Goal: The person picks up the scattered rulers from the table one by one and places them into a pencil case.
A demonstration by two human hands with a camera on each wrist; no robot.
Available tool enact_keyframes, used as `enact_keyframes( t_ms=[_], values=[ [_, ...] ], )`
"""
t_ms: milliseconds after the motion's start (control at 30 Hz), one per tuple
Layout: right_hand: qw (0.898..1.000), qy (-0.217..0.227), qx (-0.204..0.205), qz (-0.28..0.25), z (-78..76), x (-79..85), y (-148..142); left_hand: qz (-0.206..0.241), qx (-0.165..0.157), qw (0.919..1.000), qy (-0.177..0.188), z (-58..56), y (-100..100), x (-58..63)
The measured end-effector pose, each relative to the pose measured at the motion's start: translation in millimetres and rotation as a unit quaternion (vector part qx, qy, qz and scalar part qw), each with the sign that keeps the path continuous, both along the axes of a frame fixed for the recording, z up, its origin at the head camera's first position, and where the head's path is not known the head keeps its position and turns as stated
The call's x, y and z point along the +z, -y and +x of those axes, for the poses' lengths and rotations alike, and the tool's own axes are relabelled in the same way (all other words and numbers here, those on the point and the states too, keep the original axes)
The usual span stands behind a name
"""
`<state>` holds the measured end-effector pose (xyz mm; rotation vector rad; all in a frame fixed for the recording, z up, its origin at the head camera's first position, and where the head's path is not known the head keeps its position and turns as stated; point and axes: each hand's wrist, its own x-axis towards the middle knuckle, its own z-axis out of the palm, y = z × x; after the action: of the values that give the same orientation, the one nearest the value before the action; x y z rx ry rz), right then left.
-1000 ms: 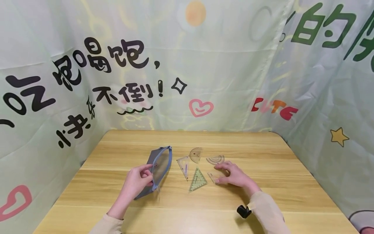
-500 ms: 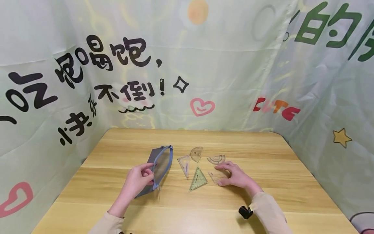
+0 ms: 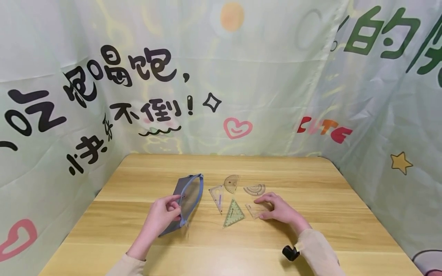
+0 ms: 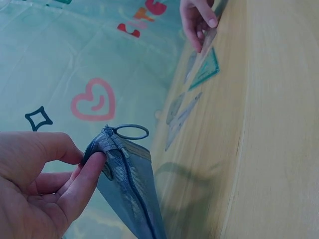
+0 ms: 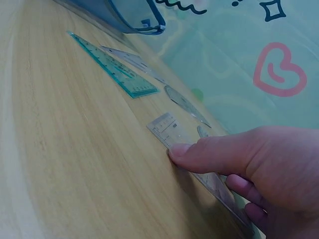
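My left hand (image 3: 165,212) pinches the edge of a grey-blue zip pouch (image 4: 134,184), between thumb and fingers. The pouch stands on its side, its mouth gaping toward the right in the head view. My right hand (image 3: 277,209) holds a clear ruler (image 5: 164,128) by its long edges, thumb on the near edge; the fingers' far contact is partly hidden. To its left lies a green set square (image 3: 234,213), with a clear set square (image 3: 216,195) beyond. Two clear protractors, one upright half-circle (image 3: 232,184) and one flatter (image 3: 254,189), lie behind the ruler.
The wooden table (image 3: 221,249) is bordered by printed cloth curtains (image 3: 269,84) at the back and sides. A small black device (image 3: 291,253) sits at the right sleeve.
The right thumb has shifted slightly to the right along the ruler, so more of the ruler's left end shows. The left hand and pouch stay in place.
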<state>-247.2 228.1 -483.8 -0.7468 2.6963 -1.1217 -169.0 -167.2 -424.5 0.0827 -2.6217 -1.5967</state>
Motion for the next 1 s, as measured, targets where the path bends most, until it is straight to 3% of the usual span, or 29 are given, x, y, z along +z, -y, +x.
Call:
enact_keyframes(
  t_ms=[267, 500, 1000],
  values=[
    [1.0, 0.021, -0.018, -0.01, 0.2, 0.0, 1.2, 0.0, -0.001, 1.0, -0.005, -0.6, -0.3, -1.6],
    [0.999, 0.004, -0.031, 0.01, 0.6, -2.5, 4.4, -0.001, -0.001, 1.0, -0.006, 0.0, -0.8, -2.4],
    [0.999, -0.014, -0.013, 0.035, 0.0, -1.3, 5.1, 0.01, 0.001, 0.9999, -0.006, 1.0, -1.1, -1.7]
  ],
)
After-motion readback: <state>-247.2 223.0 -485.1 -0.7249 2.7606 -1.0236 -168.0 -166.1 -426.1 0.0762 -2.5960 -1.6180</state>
